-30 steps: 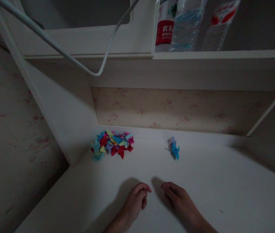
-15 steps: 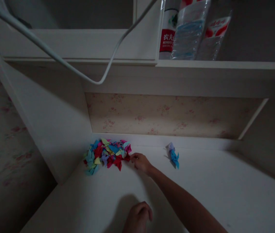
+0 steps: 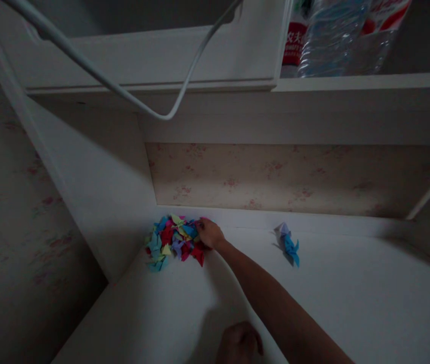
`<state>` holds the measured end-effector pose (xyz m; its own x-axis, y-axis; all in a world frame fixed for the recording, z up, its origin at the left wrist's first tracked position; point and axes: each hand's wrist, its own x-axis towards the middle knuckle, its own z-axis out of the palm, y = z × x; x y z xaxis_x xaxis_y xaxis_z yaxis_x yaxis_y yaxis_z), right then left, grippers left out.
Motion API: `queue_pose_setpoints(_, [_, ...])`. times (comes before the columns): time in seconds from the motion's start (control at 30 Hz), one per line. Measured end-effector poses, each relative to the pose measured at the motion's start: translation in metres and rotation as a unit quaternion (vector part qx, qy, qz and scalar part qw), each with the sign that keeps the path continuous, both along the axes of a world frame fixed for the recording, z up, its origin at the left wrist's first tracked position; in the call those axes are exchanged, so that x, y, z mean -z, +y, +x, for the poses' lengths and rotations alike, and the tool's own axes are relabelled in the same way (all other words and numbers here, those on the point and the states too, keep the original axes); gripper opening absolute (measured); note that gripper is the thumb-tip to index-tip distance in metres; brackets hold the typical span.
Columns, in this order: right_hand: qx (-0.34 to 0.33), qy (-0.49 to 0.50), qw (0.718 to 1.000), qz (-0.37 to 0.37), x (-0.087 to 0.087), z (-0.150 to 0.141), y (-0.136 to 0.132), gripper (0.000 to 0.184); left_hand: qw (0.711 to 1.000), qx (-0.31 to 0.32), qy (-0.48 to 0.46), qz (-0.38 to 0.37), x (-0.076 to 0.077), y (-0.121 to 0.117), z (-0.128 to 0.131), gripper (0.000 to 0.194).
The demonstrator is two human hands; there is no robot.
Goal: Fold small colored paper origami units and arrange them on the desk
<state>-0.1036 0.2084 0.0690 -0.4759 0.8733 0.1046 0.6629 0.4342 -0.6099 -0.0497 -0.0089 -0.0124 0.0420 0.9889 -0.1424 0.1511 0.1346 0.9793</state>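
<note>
A pile of small folded-paper origami pieces point(image 3: 177, 245), in red, blue, green, purple and pink, lies at the back left of the white desk. My right hand point(image 3: 209, 233) reaches over the pile's right end, fingers curled down among the pieces. Its fingertips are hidden, so what they grip cannot be made out. Low in the view my left hand point(image 3: 240, 343) hovers with fingers curled in, nothing visible in it, partly cut off by the frame. Apart from the pile, to the right, lie a blue folded piece point(image 3: 291, 248) and a pale lilac one point(image 3: 284, 229), touching.
A white shelf point(image 3: 351, 83) overhangs the desk, holding several plastic bottles point(image 3: 332, 45). A white cable point(image 3: 124, 93) hangs in a loop across the upper left. Side panels point(image 3: 97, 177) bound the desk, with flowered wallpaper point(image 3: 253, 177) at the back.
My right hand has moved up and inward, from beside the pile's right edge to over it. The camera view has shifted left. My left hand stays low, curled.
</note>
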Motion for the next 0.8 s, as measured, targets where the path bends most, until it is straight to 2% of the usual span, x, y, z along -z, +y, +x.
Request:
queue_pose_setpoints(0.1, [-0.003,-0.012,1.000,-0.006,0.000,-0.010,0.002,0.032,1.000,0.017,-0.015,0.015,0.000,0.003,0.000,0.028])
queue_pose_setpoints(0.3, [0.031,-0.007,0.999,-0.026,0.005,-0.023,0.006,0.030,0.998,-0.005,0.014,-0.058,-0.005,0.007,0.001,0.023])
queue_pose_setpoints(0.43, [0.067,0.031,0.997,-0.026,0.005,-0.016,0.007,0.031,1.000,-0.001,-0.014,-0.023,-0.001,0.006,0.000,0.021])
queue_pose_setpoints(0.53, [0.087,0.074,0.993,-0.018,0.001,-0.001,0.005,0.030,1.000,0.002,-0.025,0.006,-0.001,0.003,-0.001,0.020])
queue_pose_setpoints(0.63, [0.088,0.131,0.988,-0.004,-0.006,0.023,-0.004,0.031,0.999,-0.047,-0.001,-0.017,-0.007,-0.001,0.000,0.020])
queue_pose_setpoints(0.7, [0.073,0.171,0.983,-0.002,-0.011,0.043,-0.017,0.033,0.997,-0.075,-0.002,-0.023,-0.013,-0.003,0.001,0.019])
queue_pose_setpoints(0.8, [0.041,0.219,0.975,-0.011,-0.014,0.078,-0.046,0.034,0.994,-0.061,-0.080,-0.038,-0.017,-0.004,0.000,0.015])
